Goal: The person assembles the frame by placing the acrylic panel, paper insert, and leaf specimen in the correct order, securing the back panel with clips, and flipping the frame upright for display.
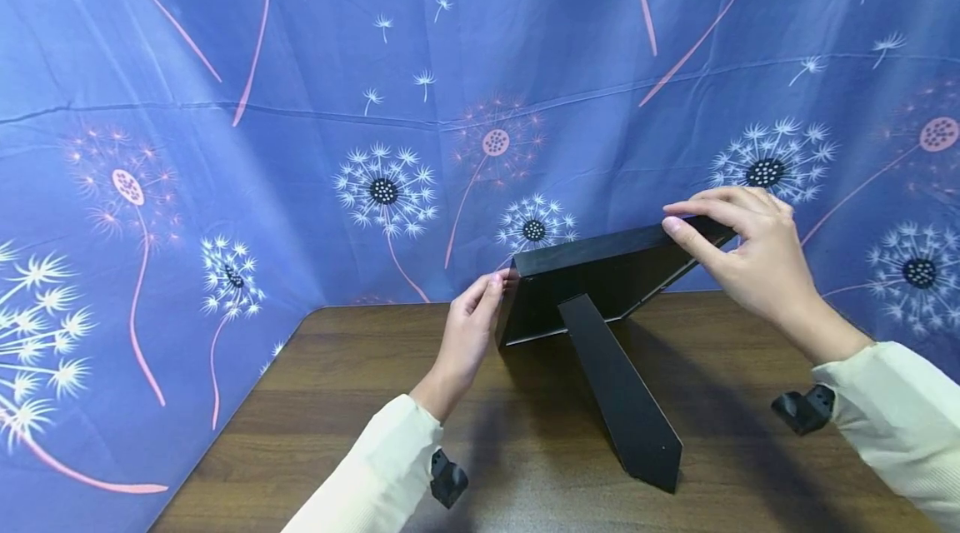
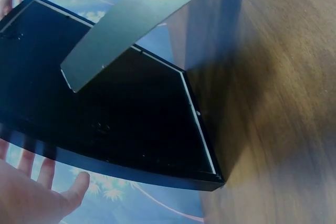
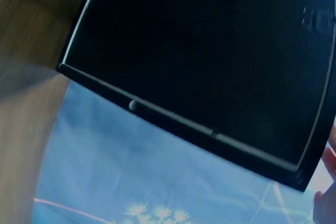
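Observation:
A black picture frame [image 1: 622, 266] stands tilted on the table, its dark back towards me. Its flat easel leg [image 1: 622, 391] slants down to the tabletop on my side. At the frame's left side edge is my left hand [image 1: 465, 333], its fingers fairly straight against that side; the left wrist view shows the thumb [image 2: 77, 188] apart from the frame. My right hand [image 1: 750, 241] pinches the top edge near the right corner, thumb on the near side and fingers over the top. The frame's front is hidden.
The brown wooden table [image 1: 300, 400] reaches back to a blue dandelion-patterned cloth [image 1: 300, 58] hanging behind it and at its left. A small black device [image 1: 448, 479] is at the left cuff, and another black device [image 1: 804, 410] is at the right cuff.

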Motion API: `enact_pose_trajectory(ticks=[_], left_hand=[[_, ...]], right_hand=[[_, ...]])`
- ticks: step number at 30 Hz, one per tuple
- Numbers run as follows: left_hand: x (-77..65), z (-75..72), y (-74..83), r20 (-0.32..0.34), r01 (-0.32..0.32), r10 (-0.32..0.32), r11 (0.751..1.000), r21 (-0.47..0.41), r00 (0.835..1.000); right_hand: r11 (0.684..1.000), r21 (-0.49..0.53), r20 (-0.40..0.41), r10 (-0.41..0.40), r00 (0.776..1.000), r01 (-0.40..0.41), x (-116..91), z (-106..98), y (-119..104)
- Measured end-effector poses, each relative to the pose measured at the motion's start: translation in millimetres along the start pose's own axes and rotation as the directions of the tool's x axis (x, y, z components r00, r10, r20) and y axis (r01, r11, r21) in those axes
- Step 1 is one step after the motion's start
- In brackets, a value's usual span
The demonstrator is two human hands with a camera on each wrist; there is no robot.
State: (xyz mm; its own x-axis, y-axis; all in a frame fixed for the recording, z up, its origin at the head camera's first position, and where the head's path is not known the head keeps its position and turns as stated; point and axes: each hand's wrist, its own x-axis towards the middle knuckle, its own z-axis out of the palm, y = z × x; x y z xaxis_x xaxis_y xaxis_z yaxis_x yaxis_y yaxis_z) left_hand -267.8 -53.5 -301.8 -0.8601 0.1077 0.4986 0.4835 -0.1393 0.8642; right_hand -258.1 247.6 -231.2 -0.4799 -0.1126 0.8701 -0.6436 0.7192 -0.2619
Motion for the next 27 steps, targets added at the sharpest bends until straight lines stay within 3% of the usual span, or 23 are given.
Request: enact_pose_trajectory(ticks=[4,6,10,14,27], left_hand=[[2.0,-1.1,-7.0,-0.010,0.012,-0.012,1.000,-0.013,1.000],[2.6,-1.3,-10.0,-0.014,0.036,-0.036,0.999,-0.023,0.999],[3.4,-1.3,-14.6,-0.040,0.067,-0.064,0.996,0.060,0.997],[2.7,-0.8,-15.6,-0.062,0.061,-0.052,0.985,0.162,0.997],[-4.4,0.9,-14.2,-0.018,0.045,-0.042,0.976,0.211,0.999]], right_hand=[[0.987,-0.046,-0.038,-0.154,0.987,0.152,-2,6,-13],[0.982,-0.066,-0.047,-0.179,0.983,0.175,-4,9,-19],[0.988,-0.085,-0.048,-0.137,0.989,0.133,-6,14,-29],[0.992,-0.087,-0.055,-0.094,0.994,0.089,-7,17,-33],[0.998,-0.009,0.001,0.057,0.998,-0.057,-11,13,-28]])
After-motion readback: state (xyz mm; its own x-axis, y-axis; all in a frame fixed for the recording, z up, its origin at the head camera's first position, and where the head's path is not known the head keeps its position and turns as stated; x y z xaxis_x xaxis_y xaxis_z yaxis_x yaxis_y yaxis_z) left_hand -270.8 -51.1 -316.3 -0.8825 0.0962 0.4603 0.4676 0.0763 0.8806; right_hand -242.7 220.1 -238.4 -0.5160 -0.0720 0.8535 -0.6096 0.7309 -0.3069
